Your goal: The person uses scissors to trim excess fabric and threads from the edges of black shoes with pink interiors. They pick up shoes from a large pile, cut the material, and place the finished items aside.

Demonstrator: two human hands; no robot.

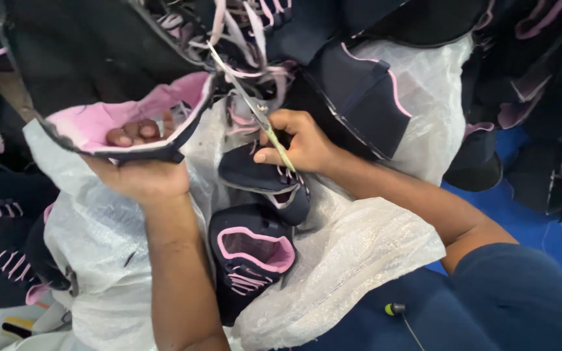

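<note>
— Holding that dark shoe upper up high, the left hand has its fingers tucked inside the pink lining, palm under the collar. See it?

— Yes, closed around the edge of it. And the right hand is clamped on a small pair of thread snips, blades pointing up and left toward the loose pink laces hanging off the upper.

— The tip sits just beside the collar, right where the stray threads dangle. If you ask me, the trick is to keep the fabric pulled taut with the left hand, so the blades only catch thread and not the pink binding.

— Agreed. I'd also keep the cut close to the seam, and those inside fingers well back from the tip.

— Below the hands, more finished uppers lie on a white woven sack. One with a pink collar sits nearest, another dark one just under the right hand.

— And a bigger navy piece with pink piping rests farther right on the same sack. Heaps of the same dark uppers crowd the left side too.

— Blue floor on the right, and the person's blue sleeve near us.
</note>
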